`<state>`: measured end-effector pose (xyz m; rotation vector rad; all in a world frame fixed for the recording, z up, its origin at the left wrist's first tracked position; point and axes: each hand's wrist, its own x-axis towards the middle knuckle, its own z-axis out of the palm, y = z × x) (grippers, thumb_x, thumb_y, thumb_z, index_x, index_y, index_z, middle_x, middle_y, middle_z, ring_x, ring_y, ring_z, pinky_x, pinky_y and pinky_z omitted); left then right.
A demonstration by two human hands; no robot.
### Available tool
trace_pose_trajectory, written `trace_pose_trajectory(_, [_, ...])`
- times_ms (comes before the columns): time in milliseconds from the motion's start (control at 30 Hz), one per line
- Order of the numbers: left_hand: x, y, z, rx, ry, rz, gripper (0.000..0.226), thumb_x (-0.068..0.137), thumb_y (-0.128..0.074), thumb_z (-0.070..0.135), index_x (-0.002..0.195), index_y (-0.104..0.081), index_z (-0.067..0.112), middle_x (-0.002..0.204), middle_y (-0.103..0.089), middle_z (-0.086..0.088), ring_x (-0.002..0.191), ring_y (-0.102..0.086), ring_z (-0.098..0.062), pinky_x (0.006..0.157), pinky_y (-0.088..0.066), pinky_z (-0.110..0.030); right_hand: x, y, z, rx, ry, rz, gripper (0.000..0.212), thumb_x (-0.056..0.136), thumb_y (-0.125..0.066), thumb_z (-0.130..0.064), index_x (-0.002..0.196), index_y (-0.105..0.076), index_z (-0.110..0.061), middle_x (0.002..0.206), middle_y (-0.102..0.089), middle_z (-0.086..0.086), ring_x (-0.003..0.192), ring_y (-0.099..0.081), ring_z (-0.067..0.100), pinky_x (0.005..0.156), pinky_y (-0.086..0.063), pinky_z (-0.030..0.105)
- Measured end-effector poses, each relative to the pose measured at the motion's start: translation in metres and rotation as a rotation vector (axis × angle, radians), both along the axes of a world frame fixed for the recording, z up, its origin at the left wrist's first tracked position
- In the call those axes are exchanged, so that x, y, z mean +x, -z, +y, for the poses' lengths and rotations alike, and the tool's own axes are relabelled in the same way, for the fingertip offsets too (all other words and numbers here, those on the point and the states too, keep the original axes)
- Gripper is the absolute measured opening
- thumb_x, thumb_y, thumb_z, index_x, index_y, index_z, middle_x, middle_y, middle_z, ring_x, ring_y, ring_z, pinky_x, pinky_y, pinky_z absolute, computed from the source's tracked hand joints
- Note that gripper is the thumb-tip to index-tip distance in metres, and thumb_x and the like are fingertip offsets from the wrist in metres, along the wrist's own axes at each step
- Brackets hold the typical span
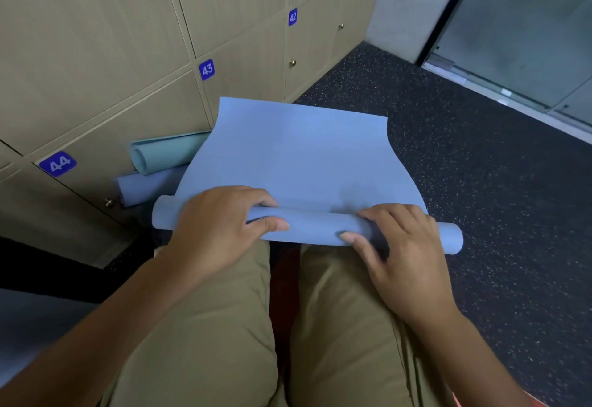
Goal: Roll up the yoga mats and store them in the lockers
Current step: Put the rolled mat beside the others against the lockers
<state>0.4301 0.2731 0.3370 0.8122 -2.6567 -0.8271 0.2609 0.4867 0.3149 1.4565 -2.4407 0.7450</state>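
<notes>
I'm seeing both hands curling round the rolled near end of the blue mat (298, 157), left hand (221, 224) gripping toward the roll's left end, right hand (400, 246) toward its right, thumbs underneath, fingers over the top. The mat's unrolled part is lying flat on the dark speckled floor (480, 182) just past my knees. A teal rolled mat (166, 153) and a blue rolled mat (144, 185) are lying against the closed lockers (96, 70), beside numbers 43 and 44.
</notes>
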Motion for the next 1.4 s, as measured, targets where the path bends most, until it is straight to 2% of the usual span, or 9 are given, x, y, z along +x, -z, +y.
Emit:
trace_pose_trajectory(167, [-0.008, -0.007, -0.007, 0.037, -0.025, -0.040, 0.037, 0.079, -0.065, 0.069, 0.099, -0.074, 0.039, 0.092, -0.072, 0.023, 0.090, -0.062, 0.002, 0.082, -0.047, -0.026, -0.012, -0.005, -0.012, 0.059, 0.012, -0.048, 0.044, 0.098, -0.047, -0.059, 0.099, -0.072, -0.023, 0.094, -0.067, -0.011, 0.089, -0.057, 0.018, 0.082, -0.036, 0.031])
trace_pose_trajectory(267, [-0.012, -0.005, -0.006, 0.003, -0.007, 0.091, 0.019, 0.088, -0.077, 0.044, 0.104, -0.075, 0.034, 0.097, -0.069, 0.022, 0.098, -0.055, -0.001, 0.084, -0.039, -0.012, -0.021, -0.013, -0.021, 0.149, 0.001, -0.147, 0.051, 0.096, -0.039, -0.068, 0.094, -0.071, -0.028, 0.087, -0.065, -0.013, 0.085, -0.055, 0.014, 0.081, -0.039, 0.032])
trace_pose_trajectory(367, [-0.013, 0.004, 0.006, -0.165, 0.008, 0.196, 0.014, 0.093, -0.066, 0.035, 0.092, -0.076, 0.024, 0.091, -0.068, 0.015, 0.089, -0.057, -0.012, 0.080, -0.045, -0.029, -0.029, -0.024, -0.030, 0.244, 0.002, -0.289, 0.049, 0.096, -0.040, -0.070, 0.082, -0.065, -0.031, 0.074, -0.060, -0.011, 0.087, -0.052, 0.016, 0.075, -0.035, 0.033])
trace_pose_trajectory(467, [-0.008, 0.017, 0.014, -0.271, -0.001, 0.191, 0.036, 0.092, -0.062, 0.049, 0.104, -0.076, 0.018, 0.100, -0.071, 0.008, 0.095, -0.062, -0.018, 0.086, -0.050, -0.037, -0.038, -0.034, -0.039, 0.364, -0.019, -0.400, 0.041, 0.095, -0.043, -0.066, 0.067, -0.050, -0.037, 0.069, -0.053, -0.009, 0.092, -0.049, 0.017, 0.073, -0.034, 0.033])
trace_pose_trajectory(633, [-0.013, 0.021, 0.013, -0.260, -0.001, 0.150, 0.052, 0.086, -0.058, 0.061, 0.109, -0.076, 0.017, 0.105, -0.072, 0.006, 0.099, -0.063, -0.019, 0.093, -0.043, -0.031, -0.042, -0.028, -0.045, 0.243, 0.028, -0.428, 0.036, 0.088, -0.054, -0.064, 0.090, -0.062, -0.029, 0.088, -0.057, -0.010, 0.095, -0.052, 0.015, 0.082, -0.047, 0.037])
trace_pose_trajectory(800, [-0.023, 0.017, 0.000, -0.189, 0.015, 0.132, 0.054, 0.088, -0.049, 0.065, 0.105, -0.076, 0.022, 0.098, -0.072, 0.011, 0.091, -0.060, -0.015, 0.086, -0.044, -0.034, -0.021, -0.008, -0.037, 0.016, 0.027, -0.092, 0.024, 0.099, -0.058, -0.039, 0.096, -0.066, -0.017, 0.091, -0.061, -0.002, 0.087, -0.054, 0.023, 0.079, -0.048, 0.046])
trace_pose_trajectory(933, [-0.033, 0.013, -0.008, -0.137, 0.019, 0.074, 0.049, 0.086, -0.048, 0.068, 0.095, -0.074, 0.028, 0.087, -0.069, 0.012, 0.084, -0.059, -0.012, 0.077, -0.038, -0.031, -0.021, 0.003, -0.027, 0.070, -0.017, -0.024, 0.035, 0.100, -0.058, -0.046, 0.116, -0.066, -0.016, 0.106, -0.062, -0.001, 0.098, -0.056, 0.024, 0.089, -0.044, 0.040])
trace_pose_trajectory(1167, [-0.053, 0.001, -0.015, -0.014, -0.037, 0.001, 0.021, 0.093, -0.069, 0.044, 0.097, -0.077, 0.025, 0.096, -0.075, 0.009, 0.094, -0.064, -0.015, 0.084, -0.049, -0.038, -0.043, -0.005, -0.043, 0.139, -0.036, -0.116, 0.046, 0.098, -0.041, -0.060, 0.105, -0.069, -0.023, 0.096, -0.066, -0.007, 0.089, -0.057, 0.019, 0.088, -0.041, 0.036])
trace_pose_trajectory(1400, [-0.053, 0.020, 0.004, -0.191, -0.017, 0.184, 0.027, 0.093, -0.059, 0.032, 0.101, -0.078, 0.015, 0.100, -0.073, 0.003, 0.093, -0.064, -0.024, 0.083, -0.048, -0.037, -0.060, -0.018, -0.059, 0.333, -0.057, -0.266, 0.042, 0.101, -0.039, -0.059, 0.099, -0.066, -0.027, 0.092, -0.064, -0.005, 0.099, -0.051, 0.019, 0.082, -0.036, 0.035])
